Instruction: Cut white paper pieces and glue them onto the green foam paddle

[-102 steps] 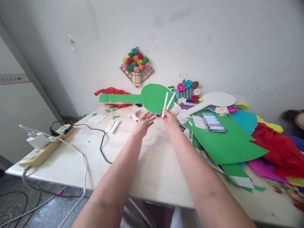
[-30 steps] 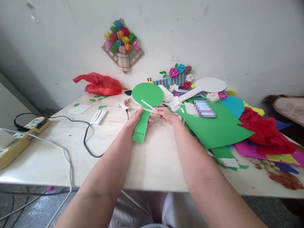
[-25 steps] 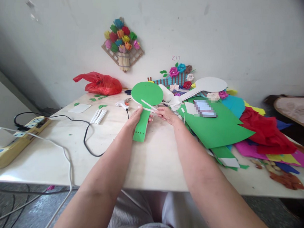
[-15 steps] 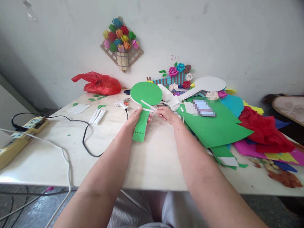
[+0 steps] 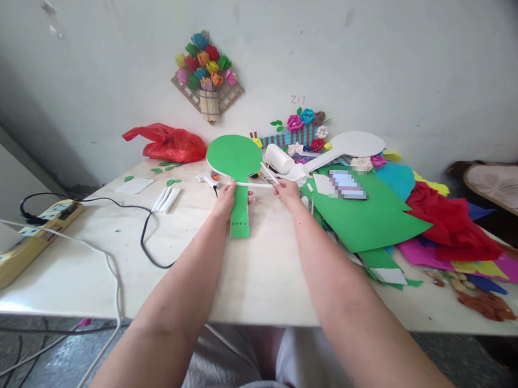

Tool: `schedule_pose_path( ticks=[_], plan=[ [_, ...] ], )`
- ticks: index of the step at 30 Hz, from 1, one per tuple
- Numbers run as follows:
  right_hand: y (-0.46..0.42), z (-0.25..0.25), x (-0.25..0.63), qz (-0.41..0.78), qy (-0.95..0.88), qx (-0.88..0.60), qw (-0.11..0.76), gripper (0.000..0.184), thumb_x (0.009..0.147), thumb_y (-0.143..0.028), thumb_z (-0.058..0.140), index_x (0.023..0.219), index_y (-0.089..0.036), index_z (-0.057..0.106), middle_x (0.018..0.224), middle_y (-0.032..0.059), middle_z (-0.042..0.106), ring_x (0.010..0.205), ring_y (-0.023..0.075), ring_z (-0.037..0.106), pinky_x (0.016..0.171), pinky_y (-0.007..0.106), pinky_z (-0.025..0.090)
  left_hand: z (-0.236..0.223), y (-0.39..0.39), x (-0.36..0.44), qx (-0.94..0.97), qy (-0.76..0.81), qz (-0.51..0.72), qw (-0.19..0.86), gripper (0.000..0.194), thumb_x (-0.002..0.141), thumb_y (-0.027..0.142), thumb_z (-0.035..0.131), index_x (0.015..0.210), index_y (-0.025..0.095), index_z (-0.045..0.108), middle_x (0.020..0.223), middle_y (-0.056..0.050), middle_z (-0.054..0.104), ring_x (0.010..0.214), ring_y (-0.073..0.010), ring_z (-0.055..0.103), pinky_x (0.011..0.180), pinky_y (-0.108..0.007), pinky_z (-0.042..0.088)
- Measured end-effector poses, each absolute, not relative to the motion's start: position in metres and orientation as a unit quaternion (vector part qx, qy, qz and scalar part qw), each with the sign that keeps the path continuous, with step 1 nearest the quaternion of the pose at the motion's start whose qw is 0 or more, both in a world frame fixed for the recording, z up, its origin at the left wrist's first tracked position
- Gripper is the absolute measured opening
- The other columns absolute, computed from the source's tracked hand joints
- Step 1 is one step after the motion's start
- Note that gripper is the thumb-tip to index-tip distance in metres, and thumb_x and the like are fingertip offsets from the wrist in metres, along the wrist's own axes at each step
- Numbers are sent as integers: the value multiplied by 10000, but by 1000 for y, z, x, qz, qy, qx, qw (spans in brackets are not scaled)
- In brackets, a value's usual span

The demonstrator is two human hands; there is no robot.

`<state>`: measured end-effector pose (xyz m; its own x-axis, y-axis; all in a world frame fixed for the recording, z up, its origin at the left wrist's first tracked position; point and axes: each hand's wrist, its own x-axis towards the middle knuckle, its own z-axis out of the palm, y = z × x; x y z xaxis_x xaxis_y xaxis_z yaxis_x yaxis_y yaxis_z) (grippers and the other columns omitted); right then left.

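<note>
My left hand [image 5: 226,200] is closed round the handle of a green paddle-shaped cutout [image 5: 235,153], its round head pointing away from me. A row of small dark marks crosses the handle's near end. In my right hand [image 5: 288,194], just right of the handle, are two thin white rolled sticks. One white stick [image 5: 259,185] lies level across the handle, its far end at my left thumb. The other stick [image 5: 268,172] slants up and left beside the round head. Beyond my left hand, a white glue gun [image 5: 205,178] rests on the table.
Several white sticks [image 5: 166,199], a white card [image 5: 134,185] and green leaf cutouts lie left, before a red plastic bag [image 5: 171,143]. A power strip [image 5: 32,240] and cables occupy the left edge. Right are green sheets [image 5: 372,220], a phone [image 5: 348,184], a white paddle cutout [image 5: 358,143] and coloured cloth.
The green cutout has turned from sideways to pointing away, and just now shifted slightly left. My right hand has moved a little right, and the two sticks have spread wider apart.
</note>
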<state>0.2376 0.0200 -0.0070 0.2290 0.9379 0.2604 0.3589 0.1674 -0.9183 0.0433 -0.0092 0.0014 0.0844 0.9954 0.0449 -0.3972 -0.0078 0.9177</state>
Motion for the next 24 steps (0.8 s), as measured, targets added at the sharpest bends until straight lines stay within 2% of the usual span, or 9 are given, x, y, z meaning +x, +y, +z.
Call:
schedule_pose_path(
  ticks=[3, 7, 12, 16, 19, 21, 24],
  plan=[
    [18, -6, 238, 198, -590, -636, 456, 215, 744, -251, 544, 892, -224, 697, 505, -26, 557, 507, 142, 502, 535, 249, 374, 4, -12, 45, 422, 352, 580, 601, 376, 859, 424, 460, 1086, 133, 534, 731, -97, 690, 634, -185, 661, 604, -305, 542],
    [9, 0, 236, 101, -610, -692, 372, 258, 786, -283, 512, 963, -274, 699, 714, 21, 656, 728, 214, 592, 685, 325, 414, 5, -13, 45, 424, 348, 586, 596, 375, 859, 421, 467, 1083, 127, 527, 705, -92, 686, 614, -170, 656, 617, -300, 542],
    [1, 3, 231, 33, -620, -723, 303, 276, 811, -278, 480, 966, -248, 706, 934, 91, 653, 894, 279, 583, 750, 385, 412, 2, -9, 43, 404, 331, 612, 594, 404, 848, 431, 484, 1107, 122, 498, 722, -97, 687, 604, -169, 657, 632, -311, 543],
    [-4, 2, 224, -36, -673, -692, 259, 285, 749, -231, 552, 993, -217, 698, 1080, 106, 611, 1043, 291, 505, 876, 403, 358, 1, -9, 43, 401, 328, 619, 591, 404, 848, 436, 477, 1101, 122, 499, 721, -92, 687, 607, -171, 659, 629, -309, 542],
    [-7, 4, 217, -69, -705, -649, 277, 342, 714, -221, 569, 1035, -169, 677, 1141, 124, 594, 1092, 300, 460, 929, 418, 316, 1, -9, 43, 407, 333, 617, 586, 382, 856, 432, 461, 1078, 125, 513, 714, -87, 685, 614, -171, 660, 621, -298, 539],
    [-6, 5, 213, -46, -706, -632, 315, 314, 721, -220, 547, 997, -160, 685, 1118, 116, 611, 1083, 282, 477, 920, 395, 332, 0, -9, 43, 411, 334, 615, 584, 388, 855, 441, 460, 1072, 125, 518, 712, -86, 684, 620, -168, 660, 618, -291, 537],
    [-3, 5, 204, 124, -665, -614, 407, 250, 732, -247, 527, 900, -166, 693, 982, 80, 662, 937, 225, 563, 769, 313, 419, 0, -8, 43, 413, 331, 618, 581, 404, 858, 455, 447, 1071, 119, 523, 715, -90, 682, 637, -168, 661, 628, -288, 537]
  ],
)
